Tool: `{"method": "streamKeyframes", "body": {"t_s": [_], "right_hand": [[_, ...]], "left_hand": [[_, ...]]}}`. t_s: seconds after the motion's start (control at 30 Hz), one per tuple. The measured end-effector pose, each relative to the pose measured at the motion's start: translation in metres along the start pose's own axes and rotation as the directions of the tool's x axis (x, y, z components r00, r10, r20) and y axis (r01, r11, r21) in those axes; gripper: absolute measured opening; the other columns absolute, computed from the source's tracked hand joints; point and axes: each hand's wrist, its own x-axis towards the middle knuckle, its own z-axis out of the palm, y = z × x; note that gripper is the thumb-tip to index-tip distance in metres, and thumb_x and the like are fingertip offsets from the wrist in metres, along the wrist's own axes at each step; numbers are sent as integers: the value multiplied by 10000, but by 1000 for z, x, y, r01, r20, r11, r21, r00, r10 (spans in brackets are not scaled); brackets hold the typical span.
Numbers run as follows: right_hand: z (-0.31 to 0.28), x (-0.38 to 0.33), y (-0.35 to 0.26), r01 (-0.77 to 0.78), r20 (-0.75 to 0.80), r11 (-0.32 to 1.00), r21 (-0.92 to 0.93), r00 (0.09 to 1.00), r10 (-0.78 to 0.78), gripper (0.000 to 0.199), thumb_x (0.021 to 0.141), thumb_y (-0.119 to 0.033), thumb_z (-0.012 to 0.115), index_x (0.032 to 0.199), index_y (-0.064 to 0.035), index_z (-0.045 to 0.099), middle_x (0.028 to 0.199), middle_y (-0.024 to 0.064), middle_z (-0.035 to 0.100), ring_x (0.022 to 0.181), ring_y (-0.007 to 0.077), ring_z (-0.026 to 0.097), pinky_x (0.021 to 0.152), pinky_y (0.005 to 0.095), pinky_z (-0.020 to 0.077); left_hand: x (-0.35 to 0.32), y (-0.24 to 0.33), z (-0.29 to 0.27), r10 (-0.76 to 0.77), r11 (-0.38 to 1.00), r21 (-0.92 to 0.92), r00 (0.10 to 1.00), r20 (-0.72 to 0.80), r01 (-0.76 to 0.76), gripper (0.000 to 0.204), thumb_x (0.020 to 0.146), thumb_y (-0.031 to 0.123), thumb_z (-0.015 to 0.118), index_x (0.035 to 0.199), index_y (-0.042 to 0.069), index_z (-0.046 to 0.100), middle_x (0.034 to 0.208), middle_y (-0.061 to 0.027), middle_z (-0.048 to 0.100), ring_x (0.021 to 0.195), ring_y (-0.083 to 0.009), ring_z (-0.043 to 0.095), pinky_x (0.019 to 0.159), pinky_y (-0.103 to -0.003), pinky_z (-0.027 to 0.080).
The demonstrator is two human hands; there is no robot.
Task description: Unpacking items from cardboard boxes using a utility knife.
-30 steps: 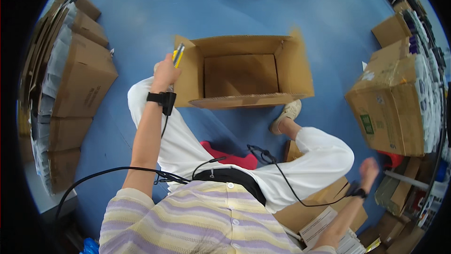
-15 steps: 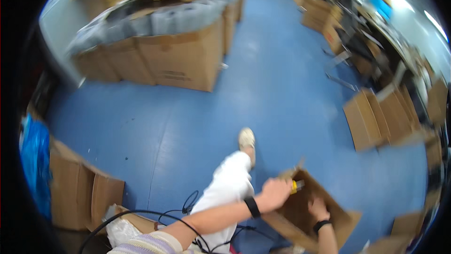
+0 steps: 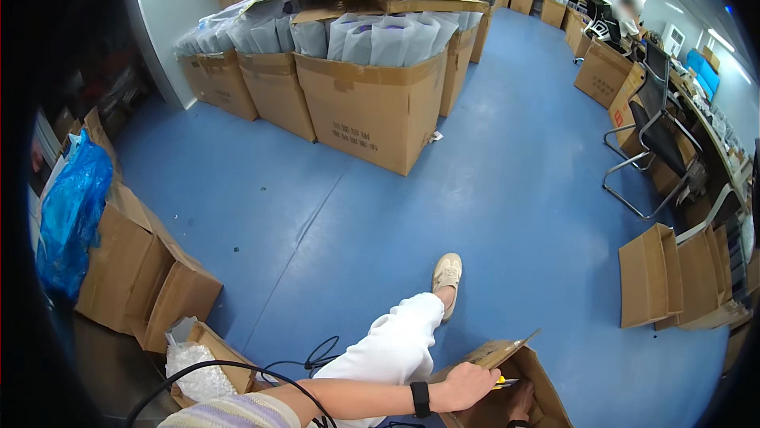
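Note:
My left hand (image 3: pixel 467 385), with a black band on the wrist, reaches in from the lower edge and is closed around a yellow utility knife (image 3: pixel 503 383). It rests on the raised flap of an open brown cardboard box (image 3: pixel 484 355) at the bottom of the view. My right hand (image 3: pixel 520 403) is low inside that box, in shadow and cut off by the frame edge; its grip is unclear. My leg in white trousers (image 3: pixel 392 345) with a beige shoe (image 3: pixel 447 273) stretches out beside the box.
Large cardboard boxes of grey rolls (image 3: pixel 372 111) stand ahead on the blue floor. At left are more boxes (image 3: pixel 150 285), a blue plastic bag (image 3: pixel 71 214) and bubble wrap (image 3: pixel 194 365). An office chair (image 3: pixel 657 143), folded cartons (image 3: pixel 665 277) and a seated person (image 3: pixel 629 8) are at right.
The view has swung up from looking straight down at the box to looking across the room. Both hands stay at the box, which now sits at the lower edge.

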Motion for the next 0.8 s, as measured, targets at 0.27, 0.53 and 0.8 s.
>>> {"method": "streamKeyframes", "body": {"t_s": [0.27,0.53,0.8], "right_hand": [[-17,-7,23,-96,70,991,92,994,89,625,665,-106,774,1246,-29,559,1181,214,626,1158,377,572,972,429,468],[-93,-61,-24,2,22,995,-100,1000,0,633,563,-525,850,944,-33,733,937,171,712,986,338,667,874,434,513],[-116,-131,-48,213,111,950,-228,975,-192,498,634,-456,839,934,-81,709,874,185,697,872,376,657,786,481,519]], "left_hand": [[1,2,-9,-11,999,-47,999,53,14,103,869,140,567,881,37,570,670,-108,668,642,-247,692,533,-373,517],[1,-6,3,3,998,-69,996,88,3,134,878,135,560,951,23,553,683,-124,648,662,-296,680,532,-405,511],[6,-6,-15,1,997,-79,989,145,10,137,841,131,601,931,37,563,750,-147,677,736,-319,693,587,-427,523]]}}
